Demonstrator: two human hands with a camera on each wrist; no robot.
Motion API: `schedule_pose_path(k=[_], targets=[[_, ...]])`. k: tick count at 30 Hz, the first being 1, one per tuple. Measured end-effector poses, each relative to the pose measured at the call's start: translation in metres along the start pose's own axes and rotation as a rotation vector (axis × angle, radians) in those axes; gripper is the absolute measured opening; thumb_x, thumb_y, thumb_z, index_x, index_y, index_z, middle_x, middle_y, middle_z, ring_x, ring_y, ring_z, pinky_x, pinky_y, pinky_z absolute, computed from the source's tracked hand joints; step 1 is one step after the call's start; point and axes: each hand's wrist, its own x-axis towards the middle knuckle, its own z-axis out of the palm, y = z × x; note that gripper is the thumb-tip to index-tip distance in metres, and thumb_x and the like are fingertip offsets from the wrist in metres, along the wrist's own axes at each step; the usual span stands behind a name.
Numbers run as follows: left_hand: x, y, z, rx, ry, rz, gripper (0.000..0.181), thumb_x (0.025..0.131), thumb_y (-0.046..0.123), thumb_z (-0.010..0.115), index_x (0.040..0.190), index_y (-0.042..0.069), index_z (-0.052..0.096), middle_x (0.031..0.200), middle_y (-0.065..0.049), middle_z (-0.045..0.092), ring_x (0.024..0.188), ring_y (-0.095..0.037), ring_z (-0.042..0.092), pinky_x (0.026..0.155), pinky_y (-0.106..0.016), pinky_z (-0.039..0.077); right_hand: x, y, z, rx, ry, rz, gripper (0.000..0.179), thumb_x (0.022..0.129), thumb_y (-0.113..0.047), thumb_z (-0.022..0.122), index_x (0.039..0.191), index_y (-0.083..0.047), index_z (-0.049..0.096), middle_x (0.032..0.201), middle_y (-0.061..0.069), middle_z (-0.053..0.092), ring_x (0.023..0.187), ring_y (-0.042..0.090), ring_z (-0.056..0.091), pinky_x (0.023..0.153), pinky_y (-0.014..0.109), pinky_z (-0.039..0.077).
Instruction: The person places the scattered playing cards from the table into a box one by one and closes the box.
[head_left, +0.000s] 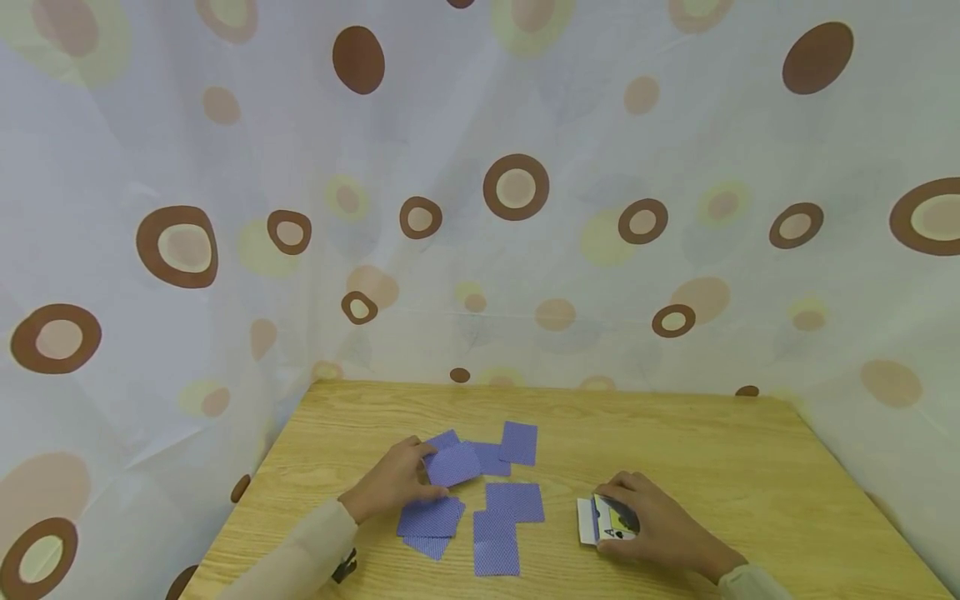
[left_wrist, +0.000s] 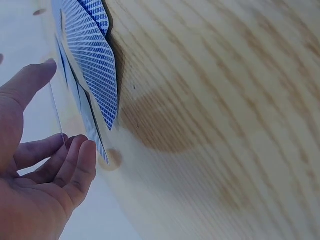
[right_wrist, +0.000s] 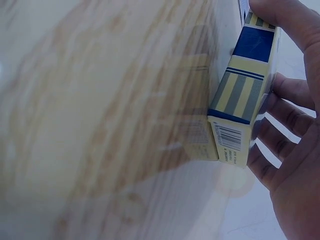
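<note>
My left hand point(head_left: 396, 482) holds a blue-backed playing card point(head_left: 453, 465) by its edges, thumb on one side and fingers on the other; in the left wrist view that card point(left_wrist: 55, 109) appears edge-on as a thin line. Other playing cards lie face down around it, with an overlapping pair point(head_left: 431, 518) just below the hand. On the right, my right hand point(head_left: 663, 527) grips a card box point(head_left: 609, 518) with its white flap folded out. The right wrist view shows the box's striped side point(right_wrist: 239, 92) and barcode end, with the thumb and fingers around it.
Two overlapping cards point(head_left: 497, 542) lie near the middle front, and another card point(head_left: 518, 442) lies farther back. Everything is on a wooden table point(head_left: 675, 442). A dotted curtain point(head_left: 570, 267) encloses the back and sides. Something dark point(head_left: 345, 567) shows at the left wrist.
</note>
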Motion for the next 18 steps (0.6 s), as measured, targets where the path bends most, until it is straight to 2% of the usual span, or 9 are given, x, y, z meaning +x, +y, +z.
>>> schedule_pose_path(k=[11,18], targets=[[0.0033,0.0055,0.0038,-0.021,-0.005,0.022,0.076,0.083,0.041,0.087,0.131,-0.011,0.061,0.117,-0.016,0.064,0.098,-0.024,0.062,0.086,-0.04,0.056,-0.0002,-0.0013,-0.0031,0.005,0.006,-0.013,0.077,0.085,-0.068,0.072,0.135,-0.011,0.065,0.124,-0.005,0.055,0.108,0.015,0.054,0.089,0.044,0.054],[0.0045,0.0095,0.0095,-0.003,-0.02,0.016,0.076,0.083,0.045,0.086,0.132,-0.008,0.062,0.13,-0.019,0.062,0.108,-0.026,0.062,0.094,-0.042,0.054,-0.0008,-0.0022,-0.0023,0.005,-0.009,0.013,0.078,0.084,-0.069,0.072,0.136,-0.011,0.066,0.124,-0.006,0.055,0.107,0.013,0.053,0.09,0.043,0.053]])
